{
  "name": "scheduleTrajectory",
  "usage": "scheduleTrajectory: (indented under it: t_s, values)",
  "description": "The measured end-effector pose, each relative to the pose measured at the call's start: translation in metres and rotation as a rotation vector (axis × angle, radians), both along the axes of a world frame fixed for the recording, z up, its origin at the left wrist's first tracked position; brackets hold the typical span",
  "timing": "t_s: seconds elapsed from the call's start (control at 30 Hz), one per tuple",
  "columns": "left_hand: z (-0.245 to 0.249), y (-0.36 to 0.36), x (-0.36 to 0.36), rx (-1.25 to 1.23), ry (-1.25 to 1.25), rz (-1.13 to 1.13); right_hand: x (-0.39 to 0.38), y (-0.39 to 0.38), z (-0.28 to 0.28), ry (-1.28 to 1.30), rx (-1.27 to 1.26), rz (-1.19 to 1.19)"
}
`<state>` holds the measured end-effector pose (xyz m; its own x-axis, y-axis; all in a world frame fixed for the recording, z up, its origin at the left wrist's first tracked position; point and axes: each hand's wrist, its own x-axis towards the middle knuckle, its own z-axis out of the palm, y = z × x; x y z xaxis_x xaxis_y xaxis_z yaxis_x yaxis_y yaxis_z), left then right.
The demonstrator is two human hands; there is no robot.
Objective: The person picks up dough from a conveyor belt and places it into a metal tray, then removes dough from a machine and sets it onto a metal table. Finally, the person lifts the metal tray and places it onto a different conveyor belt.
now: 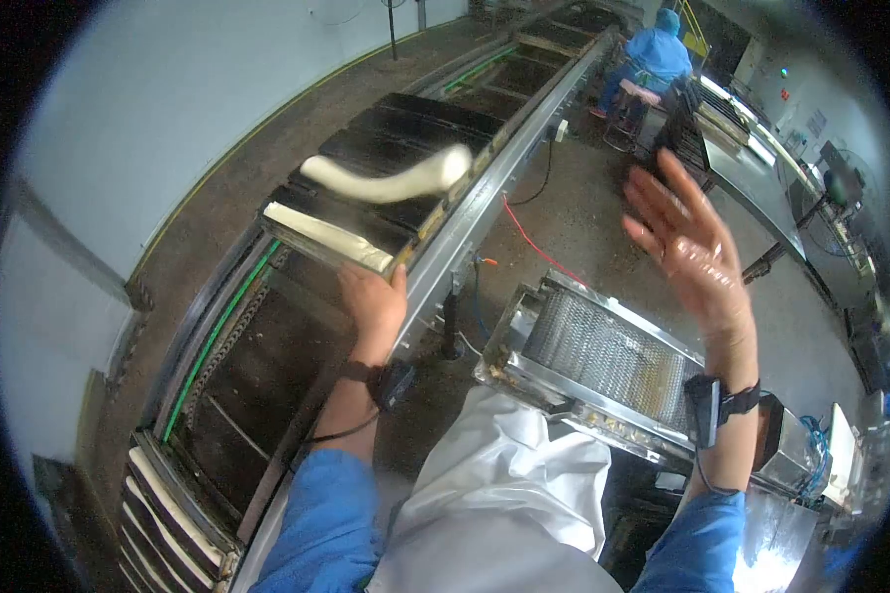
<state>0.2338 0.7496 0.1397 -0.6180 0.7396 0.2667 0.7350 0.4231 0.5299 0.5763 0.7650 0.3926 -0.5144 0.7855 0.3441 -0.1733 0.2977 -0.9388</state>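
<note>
My left hand (374,299) is at the near end of a dark slatted tray (425,124) on the conveyor, its thumb up at the tray's corner and its other fingers partly hidden beneath the edge. A flat pale strip (326,235) lies along the tray's near edge, just above this hand. Farther up the tray, a thick pale dough-like roll (386,186) is curved and blurred at its right end. My right hand (697,257) is raised over the floor to the right, wet, with fingers spread and nothing in it.
A metal mesh belt machine (608,346) stands in front of me, right of the conveyor rail (465,222). More pale strips (173,504) lie in slots at the lower left. A person in blue (658,54) sits at the back near a long metal table (752,173).
</note>
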Motion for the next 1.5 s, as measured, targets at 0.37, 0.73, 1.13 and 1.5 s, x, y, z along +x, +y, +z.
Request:
scheduleTrajectory:
  t_s: [0.37, 0.73, 1.13, 1.5]
  values:
    - [0.018, -0.011, 0.010, -0.018, -0.089, -0.044, 0.249, -0.082, -0.301, -1.447, 0.128, -1.420]
    - [-0.034, 0.017, -0.017, 0.012, 0.025, -0.025, 0.301, -0.121, -0.284, -1.513, -0.273, -1.713]
    - [-0.038, 0.017, -0.022, -0.092, 0.147, -0.013, 0.310, -0.118, -0.276, -1.489, 0.097, -1.467]
    - [-0.039, 0.013, -0.019, -0.009, 0.222, -0.043, 0.282, -0.079, -0.274, -1.606, 0.221, -1.284]
